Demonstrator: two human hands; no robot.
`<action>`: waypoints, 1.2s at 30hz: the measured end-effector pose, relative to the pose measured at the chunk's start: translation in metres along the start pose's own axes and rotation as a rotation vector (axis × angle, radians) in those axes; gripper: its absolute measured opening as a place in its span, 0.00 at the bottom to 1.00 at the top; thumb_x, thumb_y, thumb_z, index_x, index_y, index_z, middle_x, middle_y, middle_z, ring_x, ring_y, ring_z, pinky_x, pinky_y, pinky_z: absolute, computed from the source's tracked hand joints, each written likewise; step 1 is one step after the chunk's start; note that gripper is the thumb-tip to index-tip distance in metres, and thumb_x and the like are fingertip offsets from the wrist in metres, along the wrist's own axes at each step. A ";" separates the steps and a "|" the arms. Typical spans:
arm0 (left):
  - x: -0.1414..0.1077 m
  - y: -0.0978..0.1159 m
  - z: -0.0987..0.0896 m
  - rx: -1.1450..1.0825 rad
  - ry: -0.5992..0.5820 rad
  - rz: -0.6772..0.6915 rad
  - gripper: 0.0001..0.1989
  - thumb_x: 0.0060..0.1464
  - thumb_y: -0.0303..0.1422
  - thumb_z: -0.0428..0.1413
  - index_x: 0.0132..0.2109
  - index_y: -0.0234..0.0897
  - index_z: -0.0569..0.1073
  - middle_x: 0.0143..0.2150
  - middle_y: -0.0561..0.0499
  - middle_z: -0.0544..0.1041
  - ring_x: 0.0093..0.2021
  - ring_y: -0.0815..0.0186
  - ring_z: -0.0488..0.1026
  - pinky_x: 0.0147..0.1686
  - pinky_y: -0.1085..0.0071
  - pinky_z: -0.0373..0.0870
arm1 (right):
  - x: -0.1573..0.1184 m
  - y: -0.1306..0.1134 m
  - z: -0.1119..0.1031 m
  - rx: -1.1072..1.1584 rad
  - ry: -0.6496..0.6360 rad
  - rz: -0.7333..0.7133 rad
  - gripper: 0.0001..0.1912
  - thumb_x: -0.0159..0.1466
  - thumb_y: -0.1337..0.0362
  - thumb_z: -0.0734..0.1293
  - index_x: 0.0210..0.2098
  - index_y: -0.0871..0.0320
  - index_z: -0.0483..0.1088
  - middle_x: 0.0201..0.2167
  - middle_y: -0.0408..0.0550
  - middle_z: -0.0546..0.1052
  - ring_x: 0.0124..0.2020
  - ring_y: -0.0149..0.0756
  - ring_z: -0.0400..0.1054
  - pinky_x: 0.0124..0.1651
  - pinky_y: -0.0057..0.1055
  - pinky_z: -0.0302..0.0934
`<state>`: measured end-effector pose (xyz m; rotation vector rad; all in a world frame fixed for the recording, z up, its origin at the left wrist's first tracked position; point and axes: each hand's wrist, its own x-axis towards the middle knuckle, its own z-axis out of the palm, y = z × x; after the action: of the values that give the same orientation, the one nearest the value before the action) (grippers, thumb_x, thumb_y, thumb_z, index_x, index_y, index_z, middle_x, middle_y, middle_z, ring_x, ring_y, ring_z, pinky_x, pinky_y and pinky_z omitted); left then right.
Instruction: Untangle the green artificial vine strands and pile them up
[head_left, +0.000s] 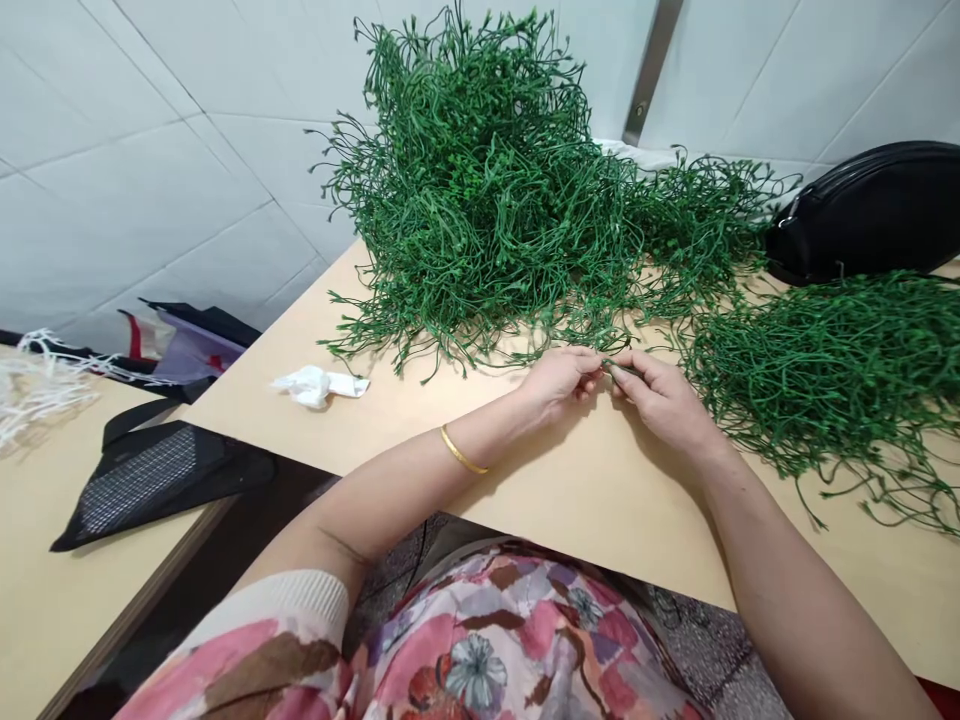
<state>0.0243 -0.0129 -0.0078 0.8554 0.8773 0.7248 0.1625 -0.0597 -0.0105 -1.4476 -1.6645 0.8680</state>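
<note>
My left hand (564,382) and my right hand (654,396) meet above the table, fingertips pinched close together. Between them is a thin green stem (607,364), mostly covered by the fingers. Just beyond my hands rises a tall heap of thin green plastic-looking stems (480,190) with small budded tips. A lower pile of green stems (825,370) spreads to the right of my right hand. Which end of the stem each hand grips I cannot tell.
A crumpled white tissue (311,386) lies left of my left forearm. At the back right rests a black bag (874,215). On the other table (45,560) at left are a black mesh pouch (142,480) and white strands (45,385). A tiled wall stands behind.
</note>
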 end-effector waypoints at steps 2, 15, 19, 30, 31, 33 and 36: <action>0.002 -0.001 -0.001 -0.006 -0.012 0.016 0.10 0.47 0.19 0.51 0.22 0.32 0.64 0.17 0.57 0.59 0.17 0.78 0.55 0.18 0.77 0.49 | 0.000 -0.001 0.000 -0.033 0.010 -0.006 0.12 0.62 0.58 0.59 0.27 0.57 0.65 0.20 0.41 0.65 0.24 0.29 0.57 0.29 0.28 0.53; -0.002 -0.010 -0.001 0.088 0.107 0.229 0.10 0.46 0.28 0.57 0.21 0.33 0.66 0.15 0.57 0.62 0.16 0.77 0.57 0.19 0.77 0.52 | -0.001 0.002 -0.004 -0.259 0.501 -0.275 0.08 0.62 0.61 0.61 0.37 0.56 0.69 0.37 0.52 0.72 0.41 0.40 0.66 0.45 0.38 0.60; -0.001 -0.011 -0.002 0.071 0.079 0.243 0.08 0.43 0.27 0.58 0.22 0.33 0.67 0.15 0.57 0.63 0.17 0.77 0.59 0.19 0.77 0.54 | -0.004 -0.001 -0.001 -0.413 0.456 -0.372 0.08 0.63 0.64 0.59 0.30 0.56 0.68 0.31 0.50 0.73 0.37 0.40 0.66 0.42 0.38 0.59; 0.001 -0.008 -0.007 -0.068 0.023 0.175 0.06 0.40 0.25 0.59 0.24 0.32 0.68 0.18 0.57 0.65 0.17 0.78 0.61 0.18 0.79 0.57 | 0.000 0.003 0.010 -0.388 0.140 -0.174 0.14 0.64 0.56 0.57 0.29 0.57 0.68 0.24 0.46 0.71 0.28 0.36 0.62 0.33 0.31 0.53; 0.001 -0.008 -0.007 -0.079 0.023 0.165 0.06 0.40 0.25 0.59 0.24 0.32 0.68 0.18 0.57 0.65 0.17 0.78 0.61 0.18 0.79 0.57 | 0.000 0.002 0.012 -0.416 0.135 -0.169 0.15 0.65 0.56 0.56 0.28 0.57 0.66 0.23 0.46 0.70 0.27 0.35 0.62 0.32 0.30 0.52; 0.001 -0.006 -0.007 -0.096 0.021 0.147 0.07 0.43 0.25 0.59 0.24 0.32 0.67 0.17 0.57 0.65 0.17 0.78 0.61 0.17 0.80 0.57 | -0.001 0.001 0.016 -0.430 0.117 -0.149 0.16 0.66 0.57 0.54 0.26 0.57 0.64 0.22 0.46 0.69 0.25 0.34 0.61 0.31 0.30 0.51; 0.002 -0.006 -0.007 -0.091 0.015 0.117 0.07 0.47 0.25 0.56 0.24 0.32 0.66 0.16 0.56 0.65 0.16 0.77 0.61 0.17 0.80 0.56 | -0.003 -0.001 0.020 -0.422 0.080 -0.126 0.16 0.66 0.59 0.53 0.28 0.57 0.65 0.24 0.47 0.71 0.25 0.34 0.62 0.31 0.30 0.51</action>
<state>0.0202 -0.0112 -0.0160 0.8261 0.8061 0.8672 0.1446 -0.0634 -0.0197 -1.6052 -1.9312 0.3965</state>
